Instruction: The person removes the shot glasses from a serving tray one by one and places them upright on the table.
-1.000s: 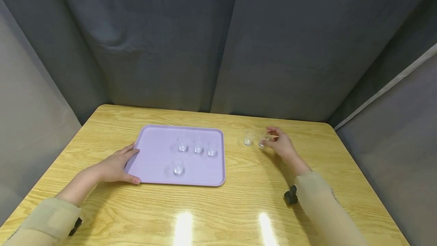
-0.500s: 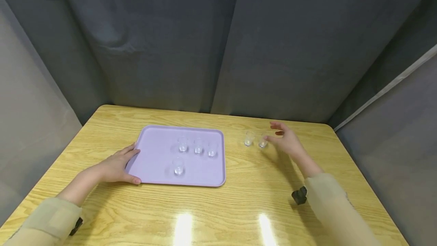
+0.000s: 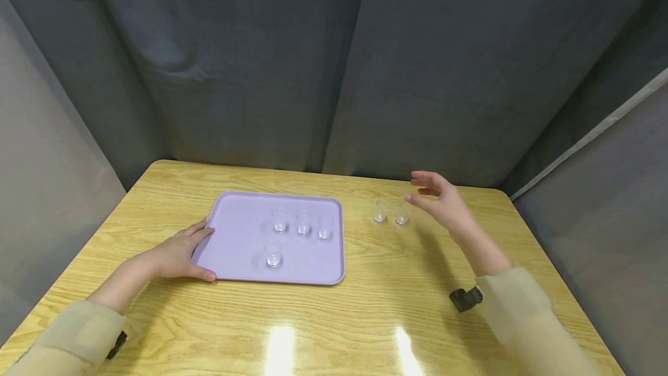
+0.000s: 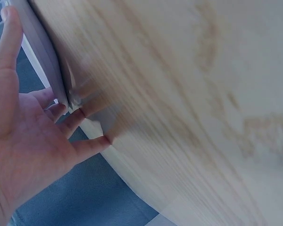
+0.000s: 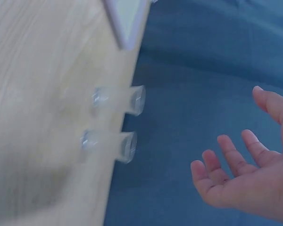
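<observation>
My left hand (image 3: 174, 257) rests at the left end of a lilac tray (image 3: 235, 248), fingers along its side and thumb by the near corner. In the left wrist view some fingertips touch the table beside the tray's edge. Several small clear glasses stand upright on the tray: a row of three, with the middle one (image 3: 304, 224) among them, and a single glass (image 3: 273, 255) nearer the front. Right of the tray, two more clear glasses, a left one (image 3: 380, 213) and a right one (image 3: 402, 215), stand side by side on the table. My right hand (image 3: 443, 205) hovers just beyond the right glass, fingers spread, holding nothing.
The wooden table (image 3: 313, 318) has its far edge against a dark grey curtain (image 3: 250, 74). Paler grey panels, such as the left one (image 3: 47, 179), close in the sides. Each wrist carries a small black device, the right one (image 3: 464, 299) hanging below the cuff.
My right hand has let go of the right glass, then lifted up and to the right. That glass now stands beside the other one. My left hand and the tray stay put.
</observation>
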`<state>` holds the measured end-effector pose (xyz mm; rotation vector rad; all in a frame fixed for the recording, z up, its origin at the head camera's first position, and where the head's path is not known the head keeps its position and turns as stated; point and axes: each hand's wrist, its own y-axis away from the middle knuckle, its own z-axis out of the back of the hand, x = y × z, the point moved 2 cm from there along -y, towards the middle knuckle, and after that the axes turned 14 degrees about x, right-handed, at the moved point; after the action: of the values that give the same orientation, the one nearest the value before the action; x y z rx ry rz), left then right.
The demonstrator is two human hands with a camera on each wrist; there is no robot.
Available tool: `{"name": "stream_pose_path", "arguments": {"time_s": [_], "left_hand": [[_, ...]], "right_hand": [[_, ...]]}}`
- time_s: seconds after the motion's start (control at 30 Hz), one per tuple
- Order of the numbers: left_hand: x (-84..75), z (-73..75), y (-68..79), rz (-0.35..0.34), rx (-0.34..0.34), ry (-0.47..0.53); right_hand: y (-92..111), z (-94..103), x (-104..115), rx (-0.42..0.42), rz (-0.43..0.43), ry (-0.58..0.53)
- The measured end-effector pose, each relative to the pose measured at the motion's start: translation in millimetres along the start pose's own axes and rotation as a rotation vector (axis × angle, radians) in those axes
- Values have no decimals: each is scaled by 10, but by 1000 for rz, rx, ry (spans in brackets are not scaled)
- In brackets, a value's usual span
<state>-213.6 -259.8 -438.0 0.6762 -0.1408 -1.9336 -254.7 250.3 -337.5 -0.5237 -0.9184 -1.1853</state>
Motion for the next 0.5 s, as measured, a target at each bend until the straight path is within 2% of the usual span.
{"name": "stream_pose_path", "arguments": {"time_s": [0.23,0.5], "left_hand": [[-11,13,1,2,8,4],[-15,11,7,-3,6,9]], "right_hand": [[132,-70,304,-6,52,27],[244,-246,558,-12,135,24]]}}
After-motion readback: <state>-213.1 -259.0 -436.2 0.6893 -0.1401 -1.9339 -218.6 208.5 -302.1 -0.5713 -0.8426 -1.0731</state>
